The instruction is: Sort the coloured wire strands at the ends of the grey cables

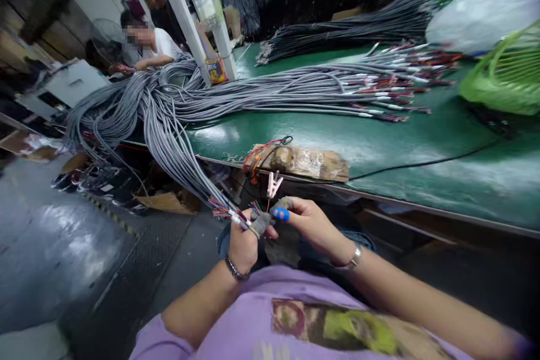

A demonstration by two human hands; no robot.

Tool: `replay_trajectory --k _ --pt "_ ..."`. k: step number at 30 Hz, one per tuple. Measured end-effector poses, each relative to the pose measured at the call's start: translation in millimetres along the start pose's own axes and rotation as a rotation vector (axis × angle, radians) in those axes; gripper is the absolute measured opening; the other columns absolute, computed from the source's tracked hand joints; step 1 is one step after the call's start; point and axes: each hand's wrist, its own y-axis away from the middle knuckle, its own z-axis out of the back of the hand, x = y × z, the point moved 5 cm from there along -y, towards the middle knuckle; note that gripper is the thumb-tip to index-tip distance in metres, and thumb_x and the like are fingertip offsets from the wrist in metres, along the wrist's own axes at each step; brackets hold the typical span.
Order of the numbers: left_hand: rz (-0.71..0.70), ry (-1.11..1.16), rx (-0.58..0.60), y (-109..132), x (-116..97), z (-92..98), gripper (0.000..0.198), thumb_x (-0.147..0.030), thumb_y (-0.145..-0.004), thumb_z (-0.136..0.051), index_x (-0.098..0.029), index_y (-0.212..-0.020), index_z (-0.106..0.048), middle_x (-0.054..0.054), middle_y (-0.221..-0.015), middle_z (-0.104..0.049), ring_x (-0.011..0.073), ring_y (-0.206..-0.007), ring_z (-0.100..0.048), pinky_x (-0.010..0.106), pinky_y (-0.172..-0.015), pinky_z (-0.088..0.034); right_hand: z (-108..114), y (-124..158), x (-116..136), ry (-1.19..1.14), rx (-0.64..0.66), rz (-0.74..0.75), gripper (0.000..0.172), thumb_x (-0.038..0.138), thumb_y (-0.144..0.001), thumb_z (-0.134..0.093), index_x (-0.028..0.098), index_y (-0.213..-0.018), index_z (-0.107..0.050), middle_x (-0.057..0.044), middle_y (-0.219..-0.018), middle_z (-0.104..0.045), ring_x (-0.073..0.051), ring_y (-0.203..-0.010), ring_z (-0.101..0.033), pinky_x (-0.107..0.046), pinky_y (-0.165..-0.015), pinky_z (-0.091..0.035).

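My left hand (242, 244) is closed round the end of a grey cable (177, 157), whose stripped coloured wires (219, 209) fan out past my fingers. My right hand (310, 222) is pinched close against it; its fingertip wears a blue cot (280, 214) and presses at the cable end. Both hands sit just below the table's front edge, over my lap. A pink clip (273, 183) hangs just above them from a taped wooden block (301, 162).
A green table (442, 146) carries large bundles of grey cables (295, 87) with coloured wire ends. A green basket (506, 76) sits far right, a white post (177, 8) stands at the back. Another person (147, 45) sits far left. A black cord (422, 164) crosses the table.
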Motion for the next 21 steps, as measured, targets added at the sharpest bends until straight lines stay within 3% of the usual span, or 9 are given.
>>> replay_trajectory --k 8,14,17,19,21 --pt "0.051 -0.073 0.16 1.0 0.5 -8.6 0.031 -0.037 -0.079 -0.067 -0.015 -0.059 -0.063 0.002 -0.052 -0.064 0.0119 -0.052 -0.055 0.024 -0.057 -0.043 -4.4 -3.9 2.8 -0.002 0.031 0.009 0.031 0.046 -0.069 -0.074 0.017 -0.067 -0.063 0.0 -0.062 -0.062 -0.012 -0.058 -0.051 -0.026 -0.059 -0.043" --pt "0.038 0.093 0.021 -3.1 -0.4 -1.9 0.028 -0.038 -0.08 -0.065 -0.015 -0.064 -0.064 0.001 -0.051 -0.063 0.012 -0.045 -0.055 0.024 -0.05 -0.043 2.5 -1.4 -4.9 -0.002 -0.004 0.014 0.034 0.049 -0.068 -0.074 0.016 -0.068 -0.064 -0.001 -0.064 -0.062 -0.013 -0.06 -0.051 -0.026 -0.06 -0.042" --pt "0.053 0.182 -0.017 -5.9 -2.5 -1.5 0.024 -0.036 -0.077 -0.068 -0.015 -0.067 -0.065 0.0 -0.049 -0.062 0.0114 -0.044 -0.055 0.023 -0.048 -0.042 13.5 -6.7 -12.7 -0.119 -0.1 0.003 0.039 0.055 -0.072 -0.07 0.017 -0.066 -0.063 0.0 -0.06 -0.058 -0.011 -0.057 -0.048 -0.025 -0.058 -0.041" --pt "0.063 0.235 -0.008 -8.2 -4.9 -2.9 0.025 -0.037 -0.075 -0.07 -0.014 -0.066 -0.065 0.0 -0.048 -0.061 0.0112 -0.043 -0.054 0.023 -0.046 -0.041 18.4 -14.5 -18.5 -0.267 -0.154 -0.068 0.042 0.059 -0.073 -0.066 0.018 -0.067 -0.062 0.001 -0.059 -0.056 -0.01 -0.054 -0.047 -0.025 -0.056 -0.042" --pt "0.073 0.265 0.032 -10.9 -7.7 -5.8 0.025 -0.037 -0.074 -0.071 -0.014 -0.065 -0.065 0.0 -0.047 -0.061 0.0112 -0.042 -0.054 0.023 -0.046 -0.041 15.0 -23.6 -23.2 -0.394 -0.104 -0.204 0.043 0.061 -0.073 -0.065 0.018 -0.074 -0.064 -0.001 -0.066 -0.06 -0.01 -0.054 -0.048 -0.025 -0.055 -0.044"
